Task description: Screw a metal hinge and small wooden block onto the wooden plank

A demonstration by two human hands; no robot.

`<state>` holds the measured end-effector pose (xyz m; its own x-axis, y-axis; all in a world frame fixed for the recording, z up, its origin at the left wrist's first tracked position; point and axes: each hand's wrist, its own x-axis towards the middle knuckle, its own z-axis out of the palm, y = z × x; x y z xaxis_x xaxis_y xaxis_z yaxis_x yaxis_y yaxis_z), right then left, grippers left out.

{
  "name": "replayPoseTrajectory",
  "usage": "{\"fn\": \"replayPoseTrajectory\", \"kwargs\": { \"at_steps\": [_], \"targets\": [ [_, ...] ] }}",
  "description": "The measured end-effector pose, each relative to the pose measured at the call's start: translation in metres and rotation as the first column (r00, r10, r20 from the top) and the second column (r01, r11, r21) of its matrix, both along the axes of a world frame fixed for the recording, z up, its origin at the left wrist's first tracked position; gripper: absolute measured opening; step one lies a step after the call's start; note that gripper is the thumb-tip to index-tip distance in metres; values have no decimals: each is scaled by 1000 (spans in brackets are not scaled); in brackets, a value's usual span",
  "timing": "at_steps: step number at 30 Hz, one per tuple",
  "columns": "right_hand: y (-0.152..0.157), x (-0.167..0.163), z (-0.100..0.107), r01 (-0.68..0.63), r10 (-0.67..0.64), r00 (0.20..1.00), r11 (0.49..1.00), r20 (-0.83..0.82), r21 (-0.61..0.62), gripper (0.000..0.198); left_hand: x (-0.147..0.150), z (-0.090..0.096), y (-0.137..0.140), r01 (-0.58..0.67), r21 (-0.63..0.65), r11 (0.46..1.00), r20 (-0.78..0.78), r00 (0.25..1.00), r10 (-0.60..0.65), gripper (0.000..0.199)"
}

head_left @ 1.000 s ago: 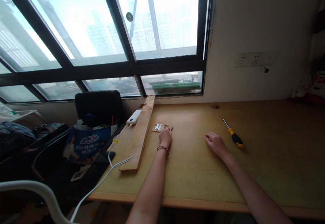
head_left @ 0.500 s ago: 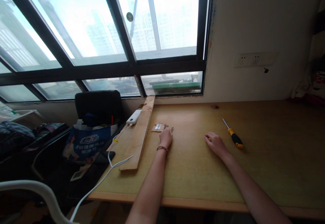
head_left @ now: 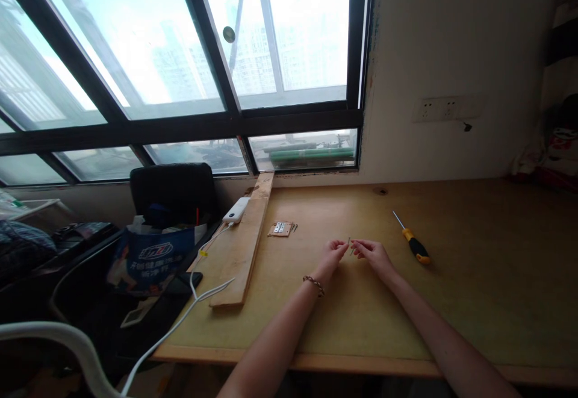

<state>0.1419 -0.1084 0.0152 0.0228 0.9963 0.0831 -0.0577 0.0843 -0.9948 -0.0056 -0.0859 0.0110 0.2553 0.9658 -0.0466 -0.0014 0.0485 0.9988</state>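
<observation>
My left hand [head_left: 333, 254], with a braided bracelet at the wrist, pinches a thin screw [head_left: 349, 241] above the wooden table. My right hand [head_left: 371, 254] meets it fingertip to fingertip, its thumb and fingers closed at a second thin piece that looks like another screw [head_left: 352, 251]. Further left lies a small metal hinge [head_left: 280, 227] on a piece of brown cardboard [head_left: 273, 232]. A few loose screws [head_left: 295, 227] rest beside its right edge. To the right of my right hand is a screwdriver [head_left: 416, 246] with a yellow and black handle.
A long wooden board [head_left: 239, 253] lies along the table's left side, with a white power bank [head_left: 236, 211] and white cable [head_left: 194, 286] on it. A black chair [head_left: 174, 190] holding a blue bag [head_left: 151, 259] stands to the left. Behind are the window and wall sockets [head_left: 438, 109].
My left hand has moved right from the screws beside the hinge, bringing a screw to my right hand. My right hand has shifted slightly left, and its fingers now meet the left ones.
</observation>
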Motion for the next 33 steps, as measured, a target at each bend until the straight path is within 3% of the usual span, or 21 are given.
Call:
{"fn": "replayPoseTrajectory", "kwargs": {
  "at_steps": [6,11,14,16,19,21,22,28,33],
  "targets": [
    [-4,-6,1,20,-40,984,993,-171,-120,36,10,-3,-9,13,125,992,-76,997,-4,34],
    [0,-2,4,145,-158,976,985,-149,-97,32,2,8,-12,12,274,962,-345,934,87,30],
    [4,10,7,273,-286,943,957,-173,-93,28,-3,18,-20,143,357,923,-512,857,65,32],
    [6,17,9,330,-349,917,936,-196,-124,26,-3,25,-29,323,372,870,-599,800,-41,33],
    [7,24,11,356,-387,897,919,-214,-168,24,0,32,-43,589,373,716,-719,672,-177,27],
    [7,25,10,352,-386,897,918,-215,-180,24,3,33,-48,673,366,643,-781,598,-181,20],
    [7,25,10,351,-386,897,918,-215,-182,25,3,33,-49,688,358,631,-804,571,-167,18],
    [8,23,10,355,-390,895,916,-215,-184,26,4,26,-44,673,328,663,-867,493,-71,15],
    [9,27,9,372,-405,888,911,-217,-180,26,8,24,-50,615,399,680,-840,543,3,26]
  ]
}}
